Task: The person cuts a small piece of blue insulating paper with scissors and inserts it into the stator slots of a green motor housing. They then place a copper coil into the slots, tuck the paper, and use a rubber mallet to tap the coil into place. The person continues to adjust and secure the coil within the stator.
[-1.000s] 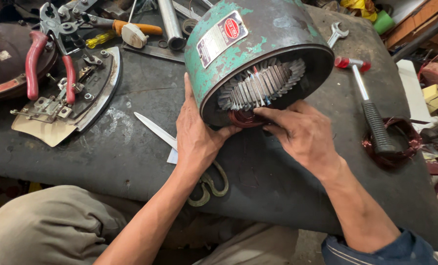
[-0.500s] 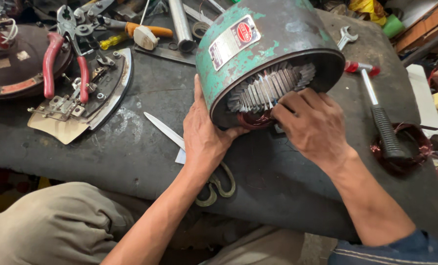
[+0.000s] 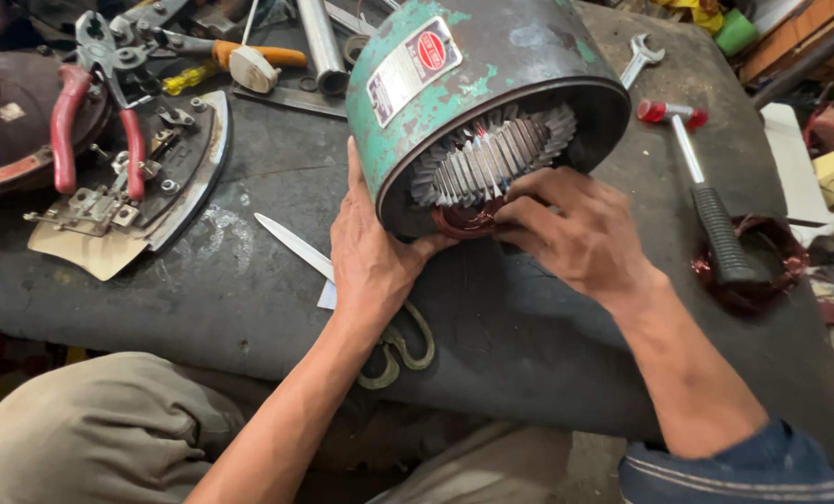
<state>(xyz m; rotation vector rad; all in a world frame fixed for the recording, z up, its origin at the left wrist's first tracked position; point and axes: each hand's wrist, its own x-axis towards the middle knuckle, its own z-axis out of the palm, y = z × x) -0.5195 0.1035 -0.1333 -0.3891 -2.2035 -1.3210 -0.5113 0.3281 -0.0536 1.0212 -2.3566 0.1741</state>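
My left hand lies flat against the rim of the worn green-painted round metal motor housing, thumb hooked inside the lower edge, steadying it. The housing lies on its side at 12 o'clock on the dark grimy workbench, open mouth facing me. My right hand comes in from 4 o'clock, fingertips bunched and pressing at the reddish copper winding at the bottom of the silvery slotted stator teeth; whether I'm pinching a strand or just pushing, I can't quite tell. Steel scissors with looped handles lie under my left wrist at 7 o'clock. A red-headed hammer with black grip sits at 3 o'clock on a loose coil of copper wire. Red-handled pliers lie at 10 o'clock. Risks: the housing is round, could roll if my left hand slips; tooth edges could nick fingers or scrape wire enamel.
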